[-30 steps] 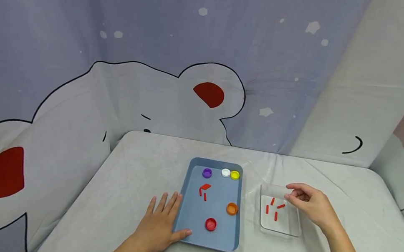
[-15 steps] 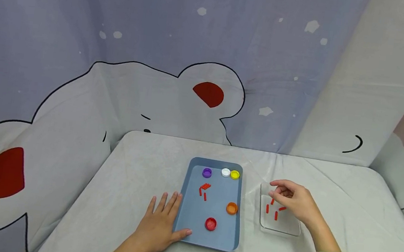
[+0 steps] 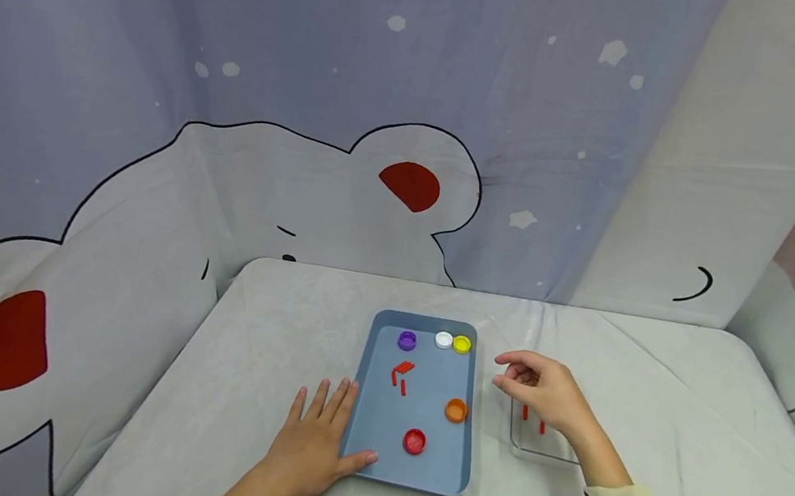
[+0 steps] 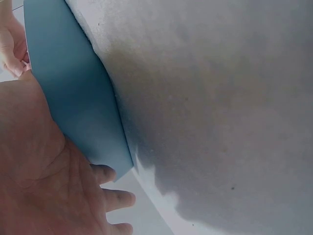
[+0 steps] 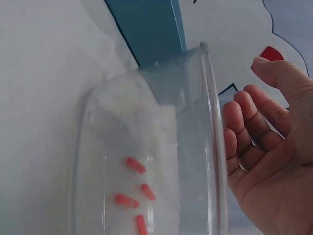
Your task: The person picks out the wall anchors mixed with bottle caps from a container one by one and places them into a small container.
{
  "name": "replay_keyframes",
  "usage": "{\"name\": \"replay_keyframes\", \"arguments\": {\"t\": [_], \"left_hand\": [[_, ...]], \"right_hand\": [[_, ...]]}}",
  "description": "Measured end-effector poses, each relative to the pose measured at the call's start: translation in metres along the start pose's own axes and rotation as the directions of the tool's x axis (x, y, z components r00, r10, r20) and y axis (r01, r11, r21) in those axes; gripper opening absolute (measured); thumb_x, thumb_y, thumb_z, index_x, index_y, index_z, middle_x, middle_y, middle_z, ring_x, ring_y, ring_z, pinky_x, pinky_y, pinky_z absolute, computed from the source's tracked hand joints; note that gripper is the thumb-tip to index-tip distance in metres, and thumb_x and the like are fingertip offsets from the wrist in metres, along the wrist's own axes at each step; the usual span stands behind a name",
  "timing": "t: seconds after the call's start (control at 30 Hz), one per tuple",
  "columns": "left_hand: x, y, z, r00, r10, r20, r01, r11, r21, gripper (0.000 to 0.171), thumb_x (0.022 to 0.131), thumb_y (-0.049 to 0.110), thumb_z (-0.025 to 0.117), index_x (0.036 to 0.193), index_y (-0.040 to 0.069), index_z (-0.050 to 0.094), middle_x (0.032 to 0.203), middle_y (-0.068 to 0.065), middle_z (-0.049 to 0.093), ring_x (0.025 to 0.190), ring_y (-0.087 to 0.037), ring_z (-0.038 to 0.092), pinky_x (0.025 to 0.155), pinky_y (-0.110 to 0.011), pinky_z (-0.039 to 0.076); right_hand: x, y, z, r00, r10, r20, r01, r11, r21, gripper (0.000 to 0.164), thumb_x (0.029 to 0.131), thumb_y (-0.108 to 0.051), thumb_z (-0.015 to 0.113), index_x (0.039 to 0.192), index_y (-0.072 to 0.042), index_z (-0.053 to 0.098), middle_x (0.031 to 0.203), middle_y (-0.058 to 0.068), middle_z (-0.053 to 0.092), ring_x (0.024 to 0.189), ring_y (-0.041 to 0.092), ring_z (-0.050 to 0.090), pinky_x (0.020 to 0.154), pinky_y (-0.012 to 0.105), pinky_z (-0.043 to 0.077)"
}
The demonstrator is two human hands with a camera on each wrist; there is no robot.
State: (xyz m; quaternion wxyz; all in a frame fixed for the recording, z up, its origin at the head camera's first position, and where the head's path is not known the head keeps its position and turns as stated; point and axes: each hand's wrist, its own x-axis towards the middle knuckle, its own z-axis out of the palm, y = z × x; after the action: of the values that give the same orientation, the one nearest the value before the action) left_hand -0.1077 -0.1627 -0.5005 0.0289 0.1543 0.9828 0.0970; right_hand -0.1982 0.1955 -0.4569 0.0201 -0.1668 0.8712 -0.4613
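My left hand (image 3: 308, 454) lies with fingers spread at the left side of the blue tray (image 3: 425, 471), its thumb over the tray's near-left edge; its palm (image 4: 44, 166) shows in the left wrist view. In the tray are short red sticks (image 3: 403, 387) and small round caps: purple (image 3: 407, 341), white (image 3: 443, 340), yellow (image 3: 462, 344), orange (image 3: 455, 411) and red (image 3: 414, 441). My right hand (image 3: 544, 390) hovers between tray and clear box (image 3: 545, 455), fingers loosely bent, thumb and forefinger apart, nothing visible between them. Several red sticks (image 5: 135, 165) lie in the box.
A white cloth covers the table (image 3: 269, 323). Behind it hangs a printed curtain (image 3: 332, 50) with bear drawings. The clear box stands right of the tray with a gap between them.
My right hand has moved left from above the clear box toward the tray. One red stick in the box shifted slightly early on. The left hand has stayed put.
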Motion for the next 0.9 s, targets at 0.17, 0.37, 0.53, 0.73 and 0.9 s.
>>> {"name": "replay_keyframes", "arguments": {"t": [0.17,0.37,0.53,0.73,0.9], "left_hand": [[0.000,-0.002,0.003,1.000,0.003,-0.003,-0.003,1.000,0.003,0.106,0.090,0.078,0.049,0.160,0.003,0.023,0.165,-0.016,0.028,0.151,-0.047,0.022,0.118,-0.068,0.010],[0.000,-0.001,0.004,1.000,-0.021,0.017,0.021,0.999,0.031,0.106,0.089,0.079,0.049,0.161,0.006,0.024,0.166,-0.012,0.026,0.152,-0.044,0.020,0.119,-0.066,0.009],[0.000,0.000,0.000,0.999,-0.026,0.033,0.025,0.999,0.024,0.104,0.089,0.077,0.051,0.160,0.005,0.025,0.166,-0.014,0.026,0.152,-0.045,0.019,0.119,-0.067,0.009],[0.001,0.002,-0.001,0.999,-0.028,0.031,0.027,0.999,0.030,0.103,0.090,0.077,0.049,0.161,0.006,0.025,0.166,-0.013,0.026,0.152,-0.044,0.019,0.119,-0.066,0.009],[0.001,0.002,-0.001,0.999,-0.028,0.017,0.027,0.999,0.045,0.103,0.090,0.077,0.049,0.160,0.006,0.026,0.166,-0.013,0.027,0.152,-0.044,0.020,0.119,-0.066,0.010]], "right_hand": [[0.006,-0.008,0.011,1.000,-0.014,0.018,0.014,1.000,0.005,0.029,0.089,-0.019,0.079,0.113,-0.005,0.072,0.084,0.000,0.065,0.073,0.013,0.061,0.060,0.024,0.051],[0.014,-0.014,0.023,0.998,-0.054,0.030,0.053,0.998,0.030,0.027,0.088,-0.016,0.080,0.112,-0.005,0.073,0.084,-0.002,0.065,0.073,0.012,0.060,0.065,0.023,0.051],[0.019,-0.018,0.033,0.995,-0.079,0.052,0.077,0.996,0.044,0.025,0.088,-0.014,0.080,0.110,-0.006,0.073,0.083,-0.001,0.065,0.073,0.013,0.058,0.066,0.023,0.051],[0.024,-0.023,0.045,0.992,-0.091,0.082,0.087,0.995,0.045,0.024,0.087,-0.015,0.079,0.109,-0.006,0.074,0.082,-0.002,0.065,0.073,0.013,0.060,0.069,0.023,0.052],[0.029,-0.026,0.053,0.990,-0.087,0.113,0.083,0.996,0.038,0.027,0.088,-0.018,0.079,0.110,-0.004,0.073,0.082,-0.003,0.065,0.074,0.013,0.060,0.069,0.023,0.053]]}}
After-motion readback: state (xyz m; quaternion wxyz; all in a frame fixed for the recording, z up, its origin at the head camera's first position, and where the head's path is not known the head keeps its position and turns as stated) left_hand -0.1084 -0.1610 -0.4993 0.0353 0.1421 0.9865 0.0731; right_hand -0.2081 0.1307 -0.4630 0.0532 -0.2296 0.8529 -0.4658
